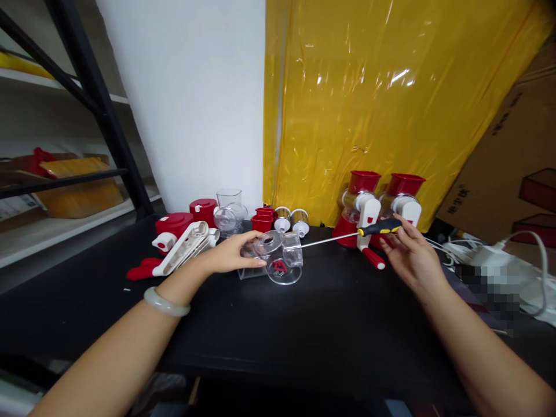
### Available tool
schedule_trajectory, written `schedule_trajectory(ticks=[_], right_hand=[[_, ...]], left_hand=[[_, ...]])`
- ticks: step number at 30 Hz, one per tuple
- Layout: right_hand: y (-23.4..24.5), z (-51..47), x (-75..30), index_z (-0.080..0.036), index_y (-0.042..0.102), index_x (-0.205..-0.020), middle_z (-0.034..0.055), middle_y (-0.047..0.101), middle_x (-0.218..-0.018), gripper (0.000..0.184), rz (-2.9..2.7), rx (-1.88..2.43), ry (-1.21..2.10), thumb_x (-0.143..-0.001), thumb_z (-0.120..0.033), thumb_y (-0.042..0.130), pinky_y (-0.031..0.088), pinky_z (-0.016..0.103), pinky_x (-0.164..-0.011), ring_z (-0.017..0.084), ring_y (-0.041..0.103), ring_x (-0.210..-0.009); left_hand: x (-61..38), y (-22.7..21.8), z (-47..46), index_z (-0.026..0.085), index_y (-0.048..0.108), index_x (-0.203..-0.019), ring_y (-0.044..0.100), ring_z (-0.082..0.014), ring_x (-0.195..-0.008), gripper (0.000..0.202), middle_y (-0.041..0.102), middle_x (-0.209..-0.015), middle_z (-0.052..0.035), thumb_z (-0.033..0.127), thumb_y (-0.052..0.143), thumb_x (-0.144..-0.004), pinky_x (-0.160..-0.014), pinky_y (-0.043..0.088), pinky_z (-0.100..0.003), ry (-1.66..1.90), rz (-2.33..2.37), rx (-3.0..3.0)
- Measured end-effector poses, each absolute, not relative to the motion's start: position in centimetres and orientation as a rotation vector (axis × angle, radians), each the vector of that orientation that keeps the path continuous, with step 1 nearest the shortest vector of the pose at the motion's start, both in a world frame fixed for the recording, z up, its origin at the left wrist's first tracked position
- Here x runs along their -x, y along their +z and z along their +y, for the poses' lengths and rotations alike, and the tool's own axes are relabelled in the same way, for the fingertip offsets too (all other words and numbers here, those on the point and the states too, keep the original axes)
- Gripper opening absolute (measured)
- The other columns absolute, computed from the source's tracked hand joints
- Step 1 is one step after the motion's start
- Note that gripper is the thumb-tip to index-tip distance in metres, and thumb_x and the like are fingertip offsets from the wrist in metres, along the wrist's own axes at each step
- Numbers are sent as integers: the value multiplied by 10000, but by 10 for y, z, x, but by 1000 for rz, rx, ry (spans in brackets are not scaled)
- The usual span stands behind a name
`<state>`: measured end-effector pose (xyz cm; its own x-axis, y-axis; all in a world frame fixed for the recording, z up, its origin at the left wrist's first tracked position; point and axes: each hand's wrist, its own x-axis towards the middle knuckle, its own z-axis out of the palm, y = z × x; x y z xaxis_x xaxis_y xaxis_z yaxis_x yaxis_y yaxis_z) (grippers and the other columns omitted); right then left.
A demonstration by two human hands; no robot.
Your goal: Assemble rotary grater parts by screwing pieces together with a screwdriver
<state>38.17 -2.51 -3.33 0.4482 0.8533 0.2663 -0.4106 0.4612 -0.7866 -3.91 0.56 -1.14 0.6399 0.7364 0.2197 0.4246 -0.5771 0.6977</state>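
Note:
My left hand [243, 252] is closed round a clear plastic grater housing [284, 272], which lies low over the black table. A red mark shows through its round end. At the right, the fingertips of my right hand [410, 252] pinch the butt of a screwdriver [382, 227] with a black and yellow handle. Its long metal shaft points left, and the tip meets the housing's clear side part [293, 248]. Whether the tip sits in a screw is too small to tell.
Two assembled red and white rotary graters [364, 202] stand behind my right hand. Metal grater drums [299, 221], red pushers [263, 220] and another clear housing [230, 211] line the back. White crank handles [186, 249] and red bases [174, 223] lie left; a power strip [490, 260] lies right.

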Motion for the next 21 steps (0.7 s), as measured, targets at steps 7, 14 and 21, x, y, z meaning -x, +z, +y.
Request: schedule_trajectory(ticks=[7,14,21], right_hand=[[-34,-25,-382,-294,742,-1025,10,754,-1134,318,-791,711,871,-724,-239,826,567,280,-751,143,712,-908],[-31,-26,-379,-266,735,-975,15,763,-1119,277,-769,690,877,-715,-221,822,557,239,-701,110,699,-814],[-33,-24,-377,-231,724,-885,10,764,-941,256,-778,686,838,-665,-216,855,578,243,-709,117,698,-774]], left_hand=[[39,-11,5,210,589,-1285,701,-277,-1059,558,721,-1213,-115,424,794,-812,-843,559,-363,668,908,-2238],[39,-11,4,209,590,-1284,696,-274,-1069,557,712,-1232,-110,422,790,-810,-852,556,-364,674,914,-2243],[39,-10,5,207,581,-1287,696,-277,-1071,561,713,-1220,-118,413,794,-811,-878,553,-381,661,910,-2256]])
